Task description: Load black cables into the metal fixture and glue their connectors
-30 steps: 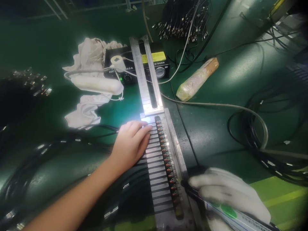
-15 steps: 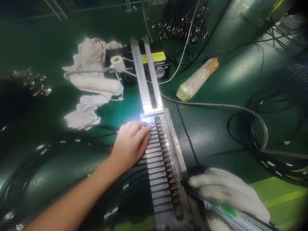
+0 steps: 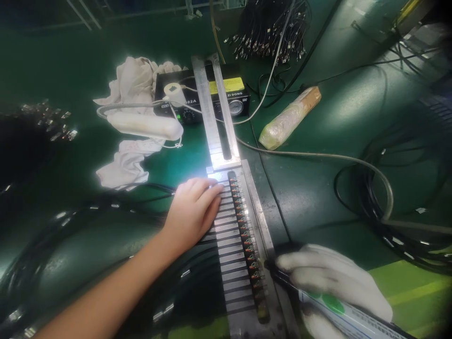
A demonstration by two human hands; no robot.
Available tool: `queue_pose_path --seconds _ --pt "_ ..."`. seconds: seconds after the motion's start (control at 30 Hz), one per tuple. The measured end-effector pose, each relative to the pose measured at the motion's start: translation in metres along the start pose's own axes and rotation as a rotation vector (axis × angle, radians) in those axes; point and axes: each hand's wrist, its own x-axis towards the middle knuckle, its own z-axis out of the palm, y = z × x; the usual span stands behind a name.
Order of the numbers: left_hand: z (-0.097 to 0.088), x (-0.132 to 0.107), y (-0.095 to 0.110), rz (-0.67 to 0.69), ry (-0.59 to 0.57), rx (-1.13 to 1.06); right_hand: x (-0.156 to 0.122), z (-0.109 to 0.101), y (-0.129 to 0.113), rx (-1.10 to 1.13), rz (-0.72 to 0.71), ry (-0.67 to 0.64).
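A long slotted metal jig [image 3: 231, 256] runs up the middle of the head view. A row of small connectors with fine orange and green wires [image 3: 249, 228] lies along its dark channel. My bare left hand [image 3: 194, 205] is closed against the upper left edge of the jig, its bent fingers close together; the undersides of the fingers are hidden. At lower right, my right hand [image 3: 339, 278] wears a white glove. It grips a labelled, pen-shaped tube [image 3: 326, 303] with a green dot and a black front end, whose tip is beside the jig's right rail.
Behind the jig stands a black control box [image 3: 194, 115] with a gauge. White cloths [image 3: 132, 77] and a white rounded bar [image 3: 144, 125] lie to its left. A plastic-wrapped block [image 3: 287, 120] sits to its right. Black cable coils [image 3: 374, 197] and a bundle of leads [image 3: 271, 33] lie around.
My right hand and the tube have shifted very slightly left, with the tip a little farther up the jig. My left hand stays in place on the jig.
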Motion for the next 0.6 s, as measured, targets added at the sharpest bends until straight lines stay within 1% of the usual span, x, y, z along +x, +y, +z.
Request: queue_pose_path --seconds 0.2,0.33,0.43,0.53,0.6 --pt "0.000 0.000 0.001 -0.007 -0.001 0.012 -0.006 -0.004 -0.004 -0.108 0.019 -0.017" --pt "0.000 0.000 0.002 -0.023 -0.004 0.021 -0.008 -0.005 -0.008 -0.131 0.016 -0.037" --pt "0.000 0.000 0.002 -0.023 0.001 0.023 -0.008 -0.004 -0.012 -0.096 0.037 -0.042" --pt "0.000 0.000 0.001 -0.014 0.002 0.029 -0.008 -0.002 -0.015 -0.024 0.085 -0.008" --pt "0.000 0.000 0.001 -0.017 -0.004 0.031 -0.008 -0.001 -0.016 0.012 0.092 0.008"
